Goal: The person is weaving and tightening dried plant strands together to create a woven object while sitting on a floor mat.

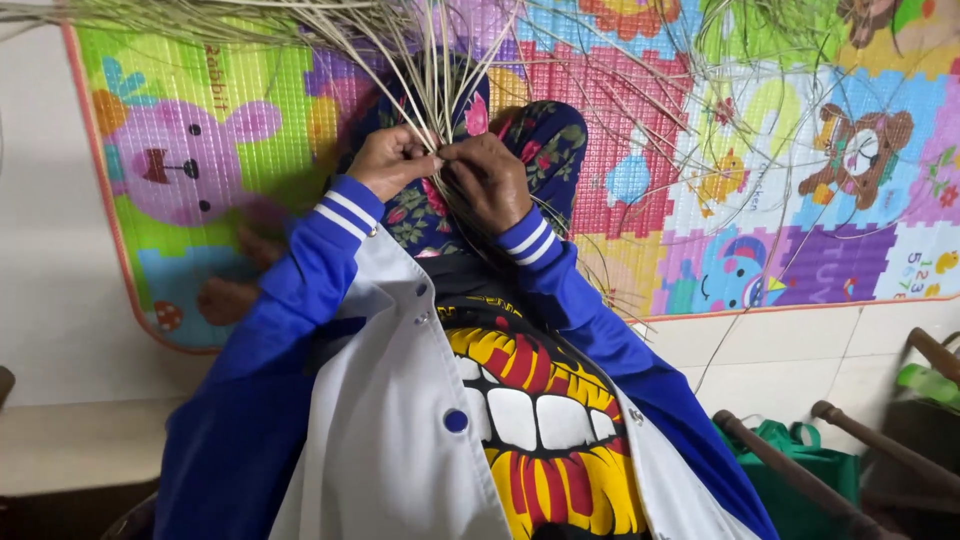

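Head view, reading left to right: I see a play mat with cartoon animals on the floor, and over my lap a fan of thin pale reeds spreading up and outward from one gathered point. My left hand is clenched on the reeds at that point, fingers pinched tight around a few strands. Touching it, my right hand grips the same cluster from the other side, thumb and fingertips pressed on the strands. Beneath both hands lies a dark floral cloth. Far right, by the wall, a green bag sits beside wooden poles.

I judge the reeds to be very light, springy and thin, stiff enough to hold a curve yet likely to kink or snap if bent sharply. They look smooth, so loose strands could slip. The best hold seems to be low, close to the crossing point, where they are bunched; the free ends would whip about.
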